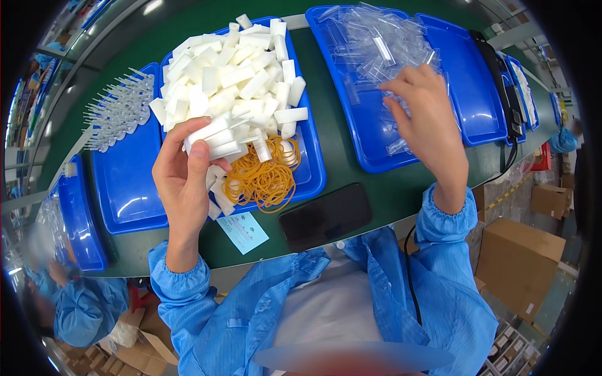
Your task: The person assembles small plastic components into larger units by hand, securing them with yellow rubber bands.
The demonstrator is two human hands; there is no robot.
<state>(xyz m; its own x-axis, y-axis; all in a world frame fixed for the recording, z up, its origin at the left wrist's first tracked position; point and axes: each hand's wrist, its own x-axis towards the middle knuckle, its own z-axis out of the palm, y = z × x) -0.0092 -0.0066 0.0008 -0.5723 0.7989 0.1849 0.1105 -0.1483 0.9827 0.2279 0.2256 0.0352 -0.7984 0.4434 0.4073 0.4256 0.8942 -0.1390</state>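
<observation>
Work looks partway through a single handful: a few white pieces (213, 135) with thin rods (241, 120) jutting from them are gathered in the left hand (183, 172), its grip clamped on them above the near-left part of the middle tray (311, 175). Much seems left, since a high heap of loose white pieces (235, 72) fills that tray's far part and spills over its rim, while tangled yellow-brown rubber bands (263, 182) lie toward its near edge. The right hand (429, 116) reaches over the right-hand tray (371, 153), thumb and fingers parted, nothing visible between them; clear plastic pieces (370, 44) crowd that tray's far edge, with a few toward its near edge. Thin translucent parts (119, 116) lie bunched at the far-left corner of the left-hand tray (128, 188). A dark phone (326, 216) lies at the near edge of the green surface (396, 199).
</observation>
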